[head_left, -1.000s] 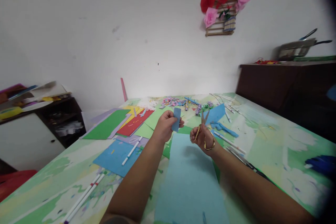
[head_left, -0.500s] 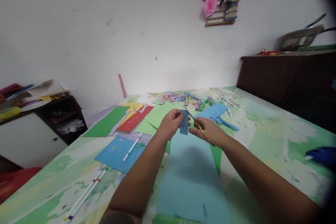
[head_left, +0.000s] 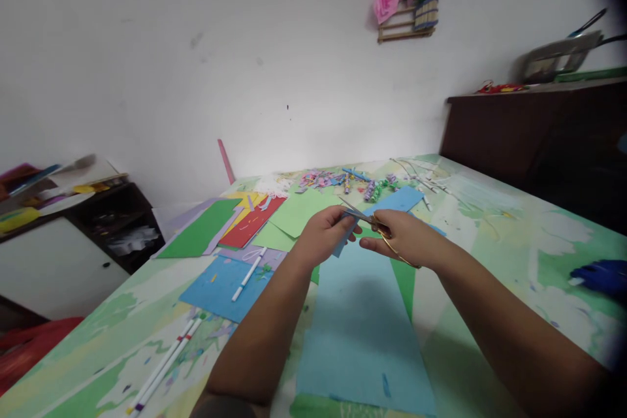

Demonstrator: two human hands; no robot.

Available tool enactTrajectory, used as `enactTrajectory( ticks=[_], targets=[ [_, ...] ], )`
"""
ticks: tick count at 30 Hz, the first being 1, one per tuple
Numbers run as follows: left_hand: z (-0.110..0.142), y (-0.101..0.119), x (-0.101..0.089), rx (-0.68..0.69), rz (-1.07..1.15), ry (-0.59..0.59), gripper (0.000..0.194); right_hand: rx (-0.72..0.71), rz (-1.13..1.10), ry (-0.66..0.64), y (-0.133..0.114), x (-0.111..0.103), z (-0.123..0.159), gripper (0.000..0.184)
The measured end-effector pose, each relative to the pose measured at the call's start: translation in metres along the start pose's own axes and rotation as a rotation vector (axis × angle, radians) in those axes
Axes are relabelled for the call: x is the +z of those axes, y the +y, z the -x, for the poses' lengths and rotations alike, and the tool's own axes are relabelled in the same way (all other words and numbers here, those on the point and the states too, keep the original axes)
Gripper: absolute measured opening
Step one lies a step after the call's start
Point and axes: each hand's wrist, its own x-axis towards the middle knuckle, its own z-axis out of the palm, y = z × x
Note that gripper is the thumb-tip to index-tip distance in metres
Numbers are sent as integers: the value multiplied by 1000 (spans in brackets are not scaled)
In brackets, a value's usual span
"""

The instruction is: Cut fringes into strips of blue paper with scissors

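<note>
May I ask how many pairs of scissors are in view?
1: the gold-handled scissors in the right hand, blades at the blue paper piece; others may be hidden.

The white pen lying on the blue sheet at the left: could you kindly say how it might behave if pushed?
The white pen would probably roll sideways, since its barrel looks slim and straight. It is likely light, being so thin. The blue sheet beneath lies fairly flat, so little should stop it.

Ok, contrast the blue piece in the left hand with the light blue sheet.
The blue piece is small; the light blue sheet is much larger. The left hand holds the blue piece up at a tilt, while the light blue sheet lies spread over the table. Both are blue.
</note>
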Motion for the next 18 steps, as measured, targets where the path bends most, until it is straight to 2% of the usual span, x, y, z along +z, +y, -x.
enactTrajectory(
  ticks=[5, 11, 18],
  targets=[
    [3, 6, 3, 35, 9, -47, 15, -9, 34, 3, -2, -5, 3, 42],
    [7, 11, 3, 96, -118, -7, 19, -17, 55, 5, -8, -7, 7, 40],
    [11, 10, 2, 121, -158, -10, 20, -39, 81, -2, -10, -9, 13, 37]
  ],
)
